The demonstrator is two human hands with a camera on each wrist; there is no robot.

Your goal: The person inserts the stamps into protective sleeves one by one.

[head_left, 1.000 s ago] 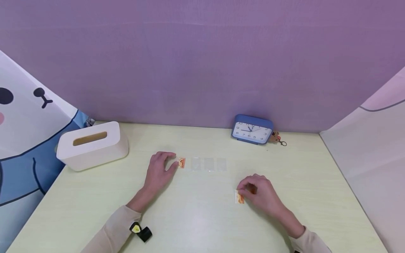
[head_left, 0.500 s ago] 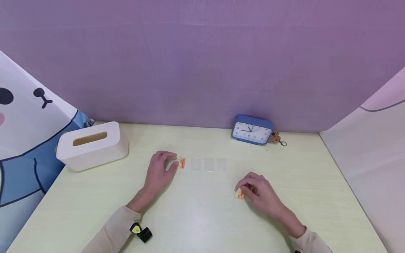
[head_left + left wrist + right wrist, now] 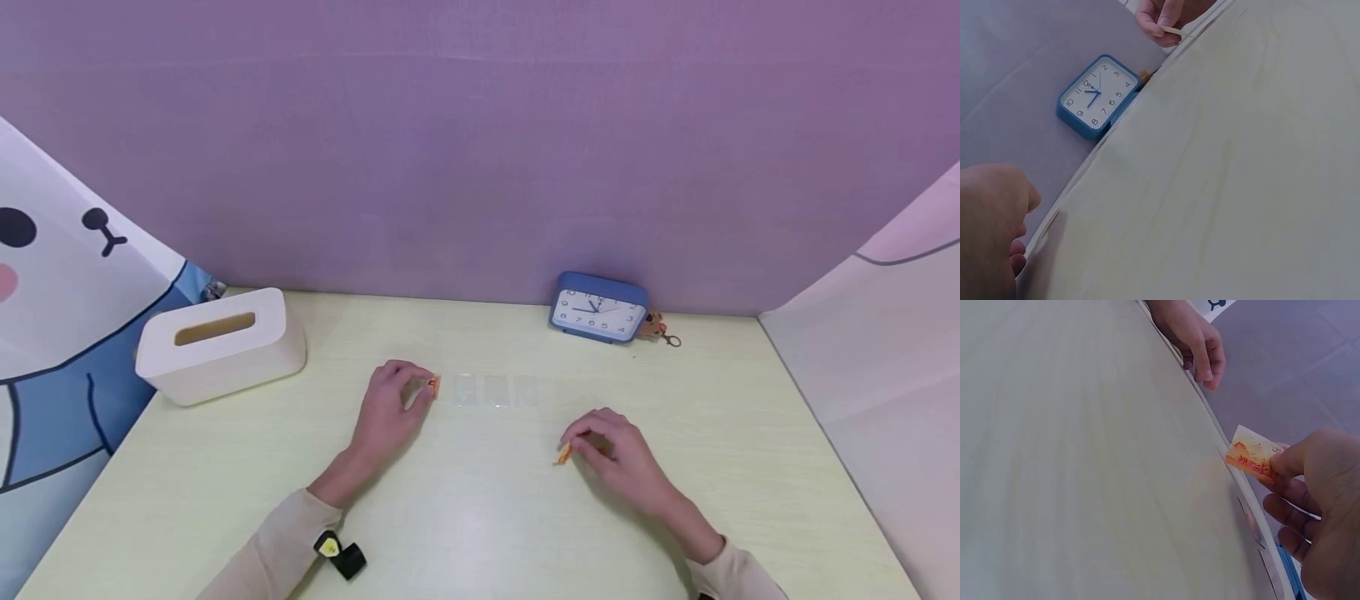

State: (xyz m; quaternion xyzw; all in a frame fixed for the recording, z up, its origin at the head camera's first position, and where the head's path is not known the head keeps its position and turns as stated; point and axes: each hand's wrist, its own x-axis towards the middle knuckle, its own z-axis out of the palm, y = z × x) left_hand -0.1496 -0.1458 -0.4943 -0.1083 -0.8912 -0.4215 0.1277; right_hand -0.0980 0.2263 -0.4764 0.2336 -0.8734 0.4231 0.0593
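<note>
My right hand [image 3: 618,454] pinches a small orange and white postage stamp [image 3: 1252,455] between thumb and fingers, above the table. In the right wrist view the stamp's printed face shows; from the head it appears nearly edge-on. Another orange stamp [image 3: 435,386] lies on the table to the left, with my left hand [image 3: 386,408] beside it, fingertips and thumb touching or just over its left part. Three clear squares, perhaps plastic sleeves [image 3: 497,390], lie in a row right of that stamp. Small flat pieces [image 3: 1249,519] below my right hand are too oblique to make out.
A white tissue box [image 3: 221,346] stands at the back left of the pale table [image 3: 450,517]. Toward the back right is a blue alarm clock [image 3: 598,308], with a small brown keychain toy [image 3: 651,325] beside it. A purple cloth [image 3: 465,167] hangs behind.
My left hand has shifted slightly right, over more of the lying stamp. My right hand has tilted its stamp from nearly face-up to edge-on and moved it slightly up the view.
</note>
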